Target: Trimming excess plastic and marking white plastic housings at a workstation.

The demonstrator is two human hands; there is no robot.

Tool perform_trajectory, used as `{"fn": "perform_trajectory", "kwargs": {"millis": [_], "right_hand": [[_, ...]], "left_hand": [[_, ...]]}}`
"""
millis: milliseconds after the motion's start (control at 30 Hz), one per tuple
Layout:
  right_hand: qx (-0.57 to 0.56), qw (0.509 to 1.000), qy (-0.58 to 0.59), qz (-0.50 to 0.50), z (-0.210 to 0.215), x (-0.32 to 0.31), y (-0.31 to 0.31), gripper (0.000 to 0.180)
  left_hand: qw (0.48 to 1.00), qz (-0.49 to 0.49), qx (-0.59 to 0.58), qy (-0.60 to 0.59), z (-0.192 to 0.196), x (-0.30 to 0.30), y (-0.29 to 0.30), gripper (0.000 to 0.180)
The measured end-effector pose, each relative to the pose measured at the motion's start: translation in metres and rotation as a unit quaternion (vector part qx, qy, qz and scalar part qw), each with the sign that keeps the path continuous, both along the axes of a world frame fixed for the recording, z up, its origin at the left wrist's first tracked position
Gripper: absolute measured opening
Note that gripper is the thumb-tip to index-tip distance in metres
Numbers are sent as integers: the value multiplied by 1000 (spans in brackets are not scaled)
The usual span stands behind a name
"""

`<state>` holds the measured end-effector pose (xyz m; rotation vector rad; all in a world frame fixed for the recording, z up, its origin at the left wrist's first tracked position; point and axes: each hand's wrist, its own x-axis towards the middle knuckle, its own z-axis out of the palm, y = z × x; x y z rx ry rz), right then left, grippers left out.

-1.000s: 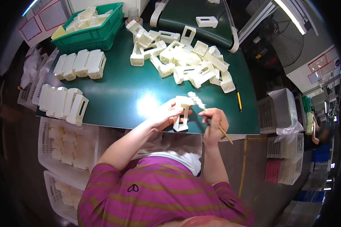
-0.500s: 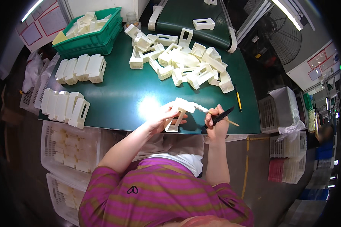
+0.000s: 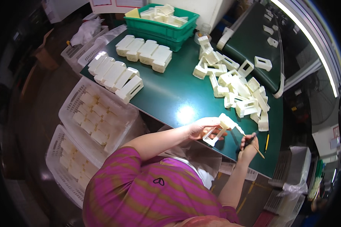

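My left hand is closed round a cream-white plastic housing with a long rectangular window, near the front edge of the green table. In my right hand is a thin wooden stick, its far end wrapped in white fluffy material that reaches the housing's end. The same hand also grips a dark, slim tool, whose kind I cannot make out. Beyond my hands lies a loose heap of similar housings.
Two rows of housings stand at the table's left. Behind them are stacked green crates. A dark green conveyor adjoins the far right. White baskets with housings stand at lower left. A yellow pen-like tool lies near my right hand.
The whole view has swung left, so the table and my hands appear farther right and tilted. Both hands keep their holds, with the stick's wrapped end still at the housing.
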<state>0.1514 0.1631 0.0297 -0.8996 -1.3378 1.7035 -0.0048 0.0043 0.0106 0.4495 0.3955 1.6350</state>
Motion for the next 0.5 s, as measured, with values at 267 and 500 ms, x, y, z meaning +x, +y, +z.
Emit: {"fn": "perform_trajectory", "kwargs": {"millis": [267, 500], "right_hand": [[-99, 986, 111, 76, -4, 6, -7, 30], [-77, 983, 119, 113, -6, -3, -13, 30]], "left_hand": [[709, 309, -248, 584, 42, -94, -105, 34], [272, 325, -410, 807, 34, -99, -144, 53]]}}
